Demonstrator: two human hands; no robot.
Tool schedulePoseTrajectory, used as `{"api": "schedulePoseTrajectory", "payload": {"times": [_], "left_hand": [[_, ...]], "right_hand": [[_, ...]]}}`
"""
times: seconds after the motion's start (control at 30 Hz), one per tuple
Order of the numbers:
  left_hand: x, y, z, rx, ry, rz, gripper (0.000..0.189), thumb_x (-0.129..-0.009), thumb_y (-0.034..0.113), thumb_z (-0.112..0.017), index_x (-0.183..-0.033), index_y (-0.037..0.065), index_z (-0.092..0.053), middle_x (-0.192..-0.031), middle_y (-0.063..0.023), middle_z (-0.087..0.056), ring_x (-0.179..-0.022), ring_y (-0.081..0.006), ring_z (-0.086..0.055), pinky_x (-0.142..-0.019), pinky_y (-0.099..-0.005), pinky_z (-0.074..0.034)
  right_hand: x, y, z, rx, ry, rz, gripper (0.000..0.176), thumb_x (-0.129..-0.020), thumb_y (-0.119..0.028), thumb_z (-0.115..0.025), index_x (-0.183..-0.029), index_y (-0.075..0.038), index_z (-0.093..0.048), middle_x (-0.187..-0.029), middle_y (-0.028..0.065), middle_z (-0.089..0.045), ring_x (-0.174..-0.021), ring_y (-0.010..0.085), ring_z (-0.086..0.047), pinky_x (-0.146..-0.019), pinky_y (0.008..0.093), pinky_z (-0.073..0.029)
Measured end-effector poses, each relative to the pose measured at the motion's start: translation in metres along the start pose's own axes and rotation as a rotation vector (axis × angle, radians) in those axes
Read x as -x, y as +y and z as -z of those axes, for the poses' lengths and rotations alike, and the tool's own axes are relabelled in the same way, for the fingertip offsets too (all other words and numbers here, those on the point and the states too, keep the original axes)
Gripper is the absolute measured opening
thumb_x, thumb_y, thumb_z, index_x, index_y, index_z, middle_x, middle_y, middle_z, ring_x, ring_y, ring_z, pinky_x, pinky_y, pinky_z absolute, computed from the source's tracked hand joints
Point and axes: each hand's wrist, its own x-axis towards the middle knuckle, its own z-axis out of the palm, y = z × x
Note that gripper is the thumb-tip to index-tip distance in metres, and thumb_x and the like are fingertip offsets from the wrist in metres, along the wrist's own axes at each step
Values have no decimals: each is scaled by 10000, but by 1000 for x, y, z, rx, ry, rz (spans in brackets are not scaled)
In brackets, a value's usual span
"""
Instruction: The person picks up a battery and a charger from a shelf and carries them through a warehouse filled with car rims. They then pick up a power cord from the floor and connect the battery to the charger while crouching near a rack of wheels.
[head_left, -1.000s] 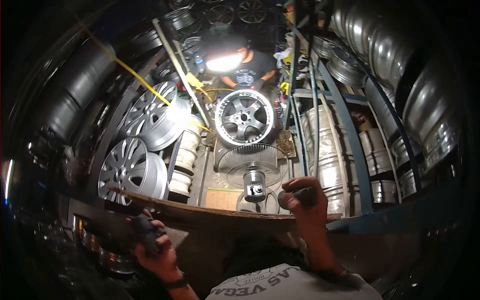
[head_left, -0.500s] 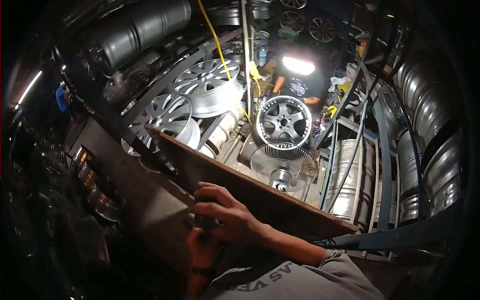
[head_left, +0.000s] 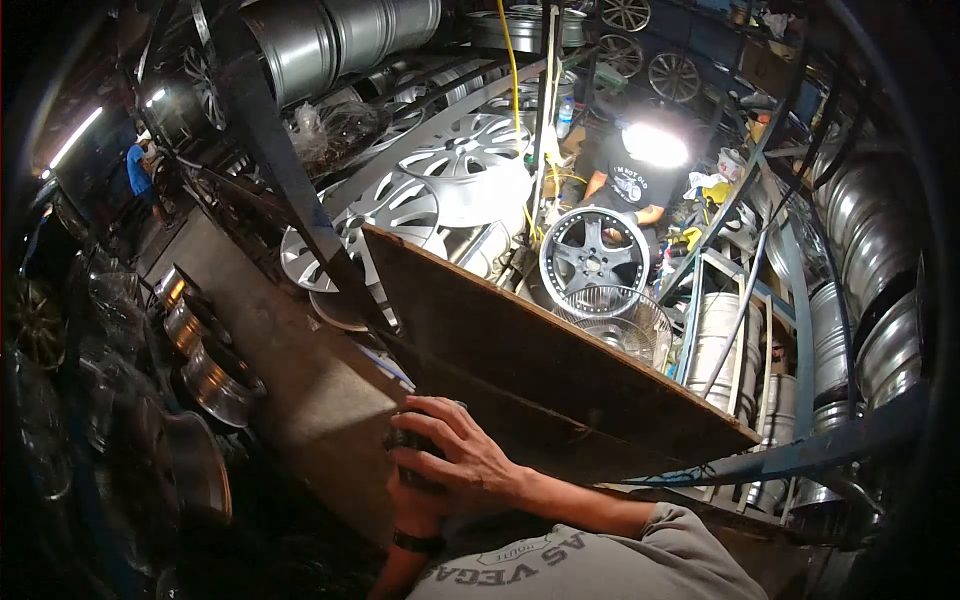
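Observation:
Close to my body, both hands meet around a small, dark, rounded object [head_left: 408, 440] whose kind I cannot make out in the shade. My right hand [head_left: 465, 450] lies over it from the right, fingers bent around it. Underneath, my left hand [head_left: 412, 496] grips it from below, partly hidden by the right; a black band [head_left: 418, 542] circles that wrist. Just beyond the hands rises a dark wooden board [head_left: 520, 375].
Behind the board, a co-worker [head_left: 625, 175] sits by a black-and-silver wheel rim [head_left: 594, 262] and a wire fan guard [head_left: 625, 315]. Silver rims [head_left: 465, 150] lie on a rack. More rims [head_left: 220, 385] line the left walkway [head_left: 270, 320], where a person in blue [head_left: 140, 170] stands farther off.
My view has shifted, so the rack, rims and co-worker appear farther right and more of the board and walkway shows. Both hands stay together around the dark object.

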Motion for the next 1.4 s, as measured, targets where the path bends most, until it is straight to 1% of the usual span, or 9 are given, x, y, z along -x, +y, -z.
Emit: {"api": "schedulePoseTrajectory", "payload": {"times": [0.1, 0.17, 0.3, 0.47, 0.5, 0.67, 0.77, 1.07, 1.4], "left_hand": [[1, 6, -16, -97, 3, 0, 603, -1033, 430, -279, -1534, 97, -229, -1564, -94, -273, -1462, -223, -250, -1201, -378, -243], [-2, 16, -22, -968, -26, 48, 603, -1035, 442, -294, -1523, 89, -247, -1554, -88, -290, -1458, -216, -258, -1202, -370, -238], [0, 34, -42, -1550, -38, -49, 515, -1054, 308, -378, -1512, 98, -275, -1538, -84, -308, -1442, -182, -280, -1186, -356, -264], [4, 40, -50, -3305, -292, -267, 595, -907, 206, -664, -1410, 37, -395, -1352, -127, -516, -1222, -225, -544, -1003, -369, -481], [6, 38, -50, -3303, -279, -276, 595, -907, 206, -664, -1410, 37, -395, -1352, -127, -516, -1222, -225, -544, -1003, -369, -481], [-6, -1, -58, -1812, 152, 4, 585, -930, 445, -520, -1357, 45, -504, -1305, -173, -553, -1197, -274, -556, -1038, -420, -457], [-11, -1, -58, -2156, 166, -188, 625, -948, 459, -455, -1418, 48, -448, -1364, -161, -516, -1270, -295, -503, -1082, -433, -417], [-27, -28, -42, -1910, -4, 2, 680, -959, 406, -504, -1555, 187, -263, -1465, -100, -421, -1330, -260, -449, -1116, -426, -379], [-23, 13, -40, -1950, -47, 70, 699, -979, 529, -410, -1532, 122, -279, -1556, -94, -303, -1453, -273, -273, -1198, -465, -235]], "right_hand": [[-5, -3, -16, 22, 9, -11, 415, -759, -270, -767, -1123, -126, -630, -1349, 159, -484, -1315, 399, -437, -1042, 556, -409], [-8, -6, -19, 37, -16, -25, 397, -754, -255, -777, -1114, -134, -660, -1346, 158, -486, -1317, 402, -438, -1055, 554, -400], [-8, -5, -31, -133, 99, -69, 387, -740, -242, -799, -1101, -148, -698, -1341, 155, -493, -1322, 399, -441, -1073, 551, -385], [-10, -5, -31, 26, 112, -145, 419, -742, -279, -782, -1143, -200, -692, -1333, 156, -489, -1326, 371, -432, -1111, 587, -320], [-8, -3, -31, 19, 106, -147, 419, -742, -279, -782, -1143, -200, -692, -1333, 156, -489, -1326, 371, -432, -1111, 587, -320], [-2, 0, -34, 107, 129, -223, 417, -745, -317, -785, -1143, -216, -708, -1305, 138, -531, -1297, 356, -481, -1112, 603, -300], [-1, 5, -33, 112, 155, -176, 403, -704, -259, -824, -1093, -202, -735, -1271, 134, -546, -1250, 356, -518, -1076, 601, -350], [-2, 11, -24, -60, 158, -144, 572, -705, -248, -779, -1237, -134, -604, -1273, 160, -529, -1214, 347, -515, -1050, 586, -358], [-6, 8, -14, 135, -52, -195, 559, -772, -317, -731, -1304, -214, -597, -1378, 154, -452, -1214, 316, -488, -1033, 571, -319]]}}
